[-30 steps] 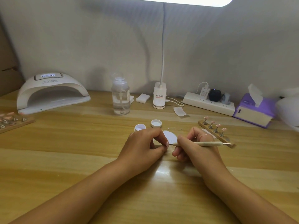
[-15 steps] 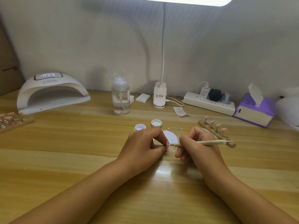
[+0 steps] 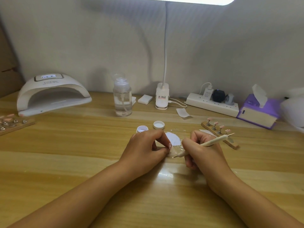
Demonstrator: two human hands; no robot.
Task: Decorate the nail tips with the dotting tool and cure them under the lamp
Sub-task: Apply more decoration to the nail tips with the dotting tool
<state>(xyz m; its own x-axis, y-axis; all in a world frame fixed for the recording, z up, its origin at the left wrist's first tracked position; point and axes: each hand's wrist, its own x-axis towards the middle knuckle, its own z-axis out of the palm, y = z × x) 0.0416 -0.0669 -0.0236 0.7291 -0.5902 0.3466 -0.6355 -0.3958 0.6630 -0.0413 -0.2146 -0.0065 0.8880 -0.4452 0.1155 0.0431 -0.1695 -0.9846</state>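
My right hand (image 3: 204,152) grips a cream dotting tool (image 3: 213,142), its lower tip pointing left at the table just right of my left hand. My left hand (image 3: 144,148) rests on the table with thumb and forefinger pinched together; what they pinch is hidden. A white paint smear (image 3: 173,139) lies between the hands. Behind them stand an open small jar (image 3: 142,129) and its white lid (image 3: 158,125). A wooden stand with pink nail tips (image 3: 218,132) sits to the right. The white curing lamp (image 3: 52,94) stands at the far left.
A second wooden board with nail tips (image 3: 14,124) lies at the left edge. At the back are a clear pump bottle (image 3: 122,97), a desk lamp base (image 3: 162,97), a power strip (image 3: 212,104) and a purple tissue box (image 3: 258,111).
My right hand has tilted the dotting tool, dropping its tip down and left toward my left fingertips. The left hand has stayed put.
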